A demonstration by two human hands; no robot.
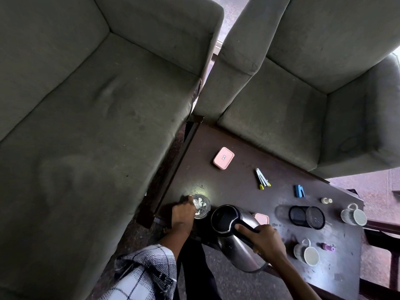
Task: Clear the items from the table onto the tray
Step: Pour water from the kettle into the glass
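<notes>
The person's right hand [267, 241] is wrapped around the black handle of a steel kettle [234, 232], which sits tilted at the near edge of the dark table [227, 185]; the left hand [183, 215], coming from a checked sleeve [142, 273], curls its fingers against the side of a clear glass [201, 205] standing on the table's near left corner, though whether it grips the glass firmly cannot be told; a small pink box [262, 218] peeks out just behind the kettle; to the right lie two pale mugs [306, 252] [354, 214] on their sides, a small purple bottle [328, 247] beside the nearer one, and a black mesh holder [307, 217] tipped over; farther back rest a small white bottle [326, 200], a blue clip-like item [299, 191], a yellow-tipped metal tool [262, 179], and a pink lidded box [223, 158]; beyond the table stand two grey-green armchairs [97, 100] [303, 72]; no tray shows in view.
</notes>
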